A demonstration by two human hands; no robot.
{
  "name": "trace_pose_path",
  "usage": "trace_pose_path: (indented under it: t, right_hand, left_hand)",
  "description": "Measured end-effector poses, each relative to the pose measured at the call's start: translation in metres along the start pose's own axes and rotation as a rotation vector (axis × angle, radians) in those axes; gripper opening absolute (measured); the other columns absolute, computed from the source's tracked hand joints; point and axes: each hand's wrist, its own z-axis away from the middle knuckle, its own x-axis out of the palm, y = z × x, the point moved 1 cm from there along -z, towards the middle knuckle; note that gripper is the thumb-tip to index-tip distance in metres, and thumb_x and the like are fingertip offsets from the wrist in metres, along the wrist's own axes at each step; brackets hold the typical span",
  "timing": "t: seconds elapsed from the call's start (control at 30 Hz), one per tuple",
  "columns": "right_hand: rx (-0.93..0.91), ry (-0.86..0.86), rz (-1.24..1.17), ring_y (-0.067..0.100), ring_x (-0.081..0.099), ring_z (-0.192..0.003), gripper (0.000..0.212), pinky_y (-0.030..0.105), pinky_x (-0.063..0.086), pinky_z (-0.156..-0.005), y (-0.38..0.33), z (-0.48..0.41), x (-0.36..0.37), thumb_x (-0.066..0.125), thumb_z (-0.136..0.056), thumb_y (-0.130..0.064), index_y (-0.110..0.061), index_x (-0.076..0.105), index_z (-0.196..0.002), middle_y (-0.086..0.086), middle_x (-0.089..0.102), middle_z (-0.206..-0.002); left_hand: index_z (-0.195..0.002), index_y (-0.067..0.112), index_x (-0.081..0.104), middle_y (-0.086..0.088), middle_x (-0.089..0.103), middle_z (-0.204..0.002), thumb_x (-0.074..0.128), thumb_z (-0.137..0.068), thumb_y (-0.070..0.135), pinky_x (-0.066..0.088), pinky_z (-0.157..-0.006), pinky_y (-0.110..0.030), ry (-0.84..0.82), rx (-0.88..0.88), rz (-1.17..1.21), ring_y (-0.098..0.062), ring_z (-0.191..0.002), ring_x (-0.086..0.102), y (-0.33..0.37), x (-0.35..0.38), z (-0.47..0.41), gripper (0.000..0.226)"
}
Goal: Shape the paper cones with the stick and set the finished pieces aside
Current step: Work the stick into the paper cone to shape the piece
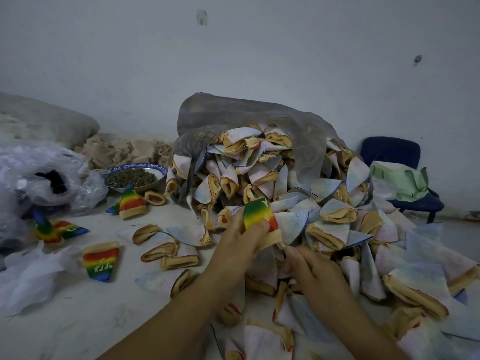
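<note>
Hands are working close together over the heap of flat cones [259, 175], the left hand [239, 240] clamping a rainbow cone [259, 214] mouth-down so the right hand [311, 271], pinching what looks like the stick [281, 246], is apparently feeding it inside.

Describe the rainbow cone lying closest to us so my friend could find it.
From the big heap of pale cones spilling out of the grey bag, look left across the floor. The closest rainbow cone lies flat by itself, tan band farthest from us; the other rainbow cones sit farther back.
</note>
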Motion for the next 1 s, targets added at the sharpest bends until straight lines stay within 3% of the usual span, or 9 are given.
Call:
trace_pose_path:
  t: [0.1,0.23,0.37,0.5,0.57,0.7,0.8,0.9,1.0]
  right_hand:
    - [0.059,-0.014,-0.138,0.006,0.057,-0.063,0.031,0.035,0.048,-0.064,-0.003,0.000,-0.002,0.037,-0.094,-0.043,-0.033,0.054,-0.070,-0.008,0.059,-0.065]
    - [0.069,0.010,-0.207,0.008,0.051,-0.057,0.041,0.041,0.046,-0.065,-0.006,0.001,-0.003,0.031,-0.081,-0.057,-0.028,0.051,-0.061,-0.006,0.056,-0.061]
    - [0.076,0.000,-0.209,0.012,0.053,-0.059,0.042,0.045,0.047,-0.068,-0.004,0.001,-0.003,0.029,-0.080,-0.060,-0.031,0.049,-0.058,-0.006,0.056,-0.061]
    - [0.056,0.011,-0.172,0.007,0.052,-0.059,0.045,0.039,0.045,-0.065,-0.004,0.003,-0.001,0.028,-0.079,-0.065,-0.031,0.050,-0.060,-0.008,0.058,-0.064]
    - [0.042,0.032,-0.174,0.007,0.054,-0.062,0.044,0.038,0.045,-0.065,-0.004,0.003,-0.001,0.029,-0.080,-0.064,-0.030,0.051,-0.063,-0.009,0.059,-0.067]
    - [0.022,0.088,-0.136,0.007,0.056,-0.061,0.041,0.036,0.045,-0.061,-0.002,0.002,-0.004,0.029,-0.081,-0.060,-0.031,0.052,-0.064,-0.009,0.060,-0.068]
    - [0.009,0.112,-0.112,0.009,0.055,-0.058,0.039,0.033,0.043,-0.057,-0.001,0.002,-0.003,0.029,-0.080,-0.061,-0.033,0.050,-0.064,-0.009,0.060,-0.066]
    - [-0.007,0.122,-0.084,0.009,0.054,-0.057,0.039,0.028,0.040,-0.054,-0.001,0.001,-0.002,0.027,-0.078,-0.064,-0.035,0.049,-0.064,-0.010,0.059,-0.066]
    - [-0.033,0.121,-0.051,0.006,0.055,-0.058,0.036,0.026,0.039,-0.054,-0.002,0.001,-0.005,0.028,-0.079,-0.064,-0.038,0.047,-0.064,-0.016,0.059,-0.065]
  left_hand:
    - [-0.130,0.013,0.058,0.010,0.070,-0.084,0.048,-0.091,0.036,0.031,-0.044,-0.016,-0.235,-0.036,0.315,-0.003,-0.045,0.041,0.006,0.006,0.002,0.046]
    - [-0.138,0.003,0.050,-0.016,0.061,-0.132,0.036,-0.099,0.039,0.025,-0.044,-0.017,-0.338,-0.165,0.625,-0.005,-0.041,0.039,0.010,0.002,0.004,0.055]
    - [-0.137,0.007,0.054,-0.007,0.067,-0.122,0.044,-0.099,0.032,0.029,-0.048,-0.015,-0.379,-0.138,0.558,-0.002,-0.041,0.030,0.003,-0.004,0.002,0.046]
    - [-0.118,0.012,0.067,0.001,0.053,-0.070,0.067,-0.084,0.033,0.030,-0.047,-0.015,-0.294,-0.091,0.455,-0.002,-0.042,0.030,0.001,-0.006,-0.001,0.040]
    - [-0.111,0.015,0.068,0.002,0.047,-0.061,0.073,-0.082,0.037,0.029,-0.047,-0.016,-0.156,-0.058,0.287,-0.004,-0.044,0.032,0.001,-0.005,-0.002,0.037]
    - [-0.109,0.027,0.068,0.007,0.062,-0.067,0.069,-0.070,0.049,0.042,-0.052,-0.018,0.049,-0.038,0.066,-0.003,-0.051,0.051,0.002,-0.006,-0.002,0.045]
    - [-0.107,0.029,0.067,0.009,0.073,-0.084,0.069,-0.070,0.047,0.052,-0.062,-0.019,0.014,-0.024,0.049,-0.001,-0.066,0.065,0.003,-0.007,-0.002,0.042]
    - [-0.102,0.033,0.073,0.003,0.075,-0.103,0.071,-0.069,0.047,0.056,-0.076,-0.027,-0.018,-0.025,0.062,-0.012,-0.093,0.072,0.002,-0.008,-0.003,0.036]
    - [-0.096,0.043,0.075,0.004,0.076,-0.104,0.069,-0.069,0.051,0.056,-0.077,-0.026,-0.022,-0.020,0.071,-0.013,-0.097,0.071,0.005,-0.007,-0.001,0.029]
